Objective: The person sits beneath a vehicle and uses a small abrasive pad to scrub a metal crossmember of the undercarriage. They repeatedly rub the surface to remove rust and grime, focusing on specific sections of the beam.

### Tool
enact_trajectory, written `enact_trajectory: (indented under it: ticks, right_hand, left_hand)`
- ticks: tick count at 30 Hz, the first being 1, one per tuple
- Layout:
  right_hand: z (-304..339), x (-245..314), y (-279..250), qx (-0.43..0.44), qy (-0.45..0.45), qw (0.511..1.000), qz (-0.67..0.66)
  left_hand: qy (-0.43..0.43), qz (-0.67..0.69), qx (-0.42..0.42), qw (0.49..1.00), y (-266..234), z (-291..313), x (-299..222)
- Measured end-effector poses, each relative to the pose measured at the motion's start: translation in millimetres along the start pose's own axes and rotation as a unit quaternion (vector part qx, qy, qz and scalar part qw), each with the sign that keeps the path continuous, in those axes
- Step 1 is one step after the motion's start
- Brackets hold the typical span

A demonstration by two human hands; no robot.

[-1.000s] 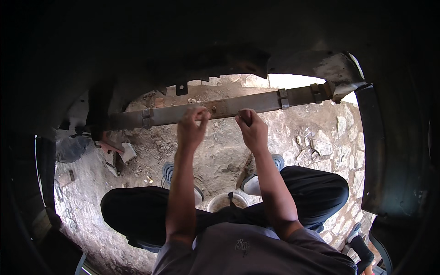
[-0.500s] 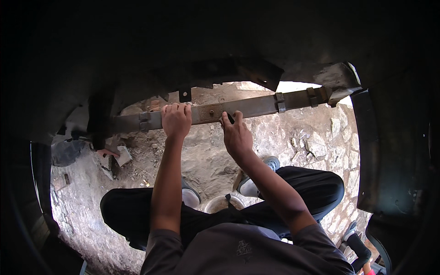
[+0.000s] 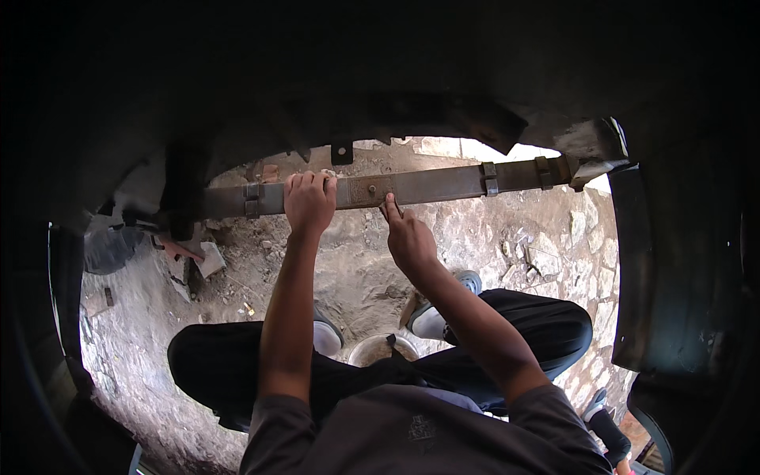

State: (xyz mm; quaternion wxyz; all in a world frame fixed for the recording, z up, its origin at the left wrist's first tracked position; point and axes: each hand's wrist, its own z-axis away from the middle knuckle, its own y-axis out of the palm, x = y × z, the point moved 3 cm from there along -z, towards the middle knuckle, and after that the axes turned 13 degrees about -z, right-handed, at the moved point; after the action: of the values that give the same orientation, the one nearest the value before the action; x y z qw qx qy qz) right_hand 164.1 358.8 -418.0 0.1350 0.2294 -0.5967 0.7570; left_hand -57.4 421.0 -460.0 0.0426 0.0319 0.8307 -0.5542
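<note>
A long, slightly tilted metal leaf spring [image 3: 443, 184] with clips runs across the opening in front of me. At its middle is a rusty patch [image 3: 360, 188] with a small bolt head [image 3: 372, 189]. My left hand [image 3: 310, 202] is closed over the leaf spring, just left of that patch, its fingers over the far edge. My right hand [image 3: 410, 237] is below the patch, its index fingertip at the spring's near edge. A small dark piece shows between its fingers; its kind is too hidden to tell.
Dark vehicle bodywork [image 3: 665, 261] surrounds the opening, with a drilled bracket [image 3: 342, 153] beyond the leaf spring. Another person's hand [image 3: 180, 248] is at the left near broken stone [image 3: 210, 260]. A round container [image 3: 380, 348] stands between my feet. Another person's leg [image 3: 608, 423] shows lower right.
My view has shifted slightly. My right index finger now lies straighter against the spring's edge, and less of the dark piece shows. My left hand keeps its grip.
</note>
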Motion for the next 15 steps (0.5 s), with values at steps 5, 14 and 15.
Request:
enact_trajectory:
  ticks: [5, 14, 15]
  right_hand:
    - [-44, -3, -10, -0.028, 0.001, 0.999, -0.04]
    - [-10, -1, -3, -0.012, 0.002, 0.998, -0.06]
    - [-17, -4, -2, -0.028, 0.0, 0.997, -0.069]
  left_hand:
    - [-0.017, -0.002, 0.017, 1.0, 0, -6, -3]
    - [-0.012, -0.008, 0.017, 1.0, -2, -3, -1]
    - [-0.01, -0.003, 0.024, 1.0, -1, -2, -2]
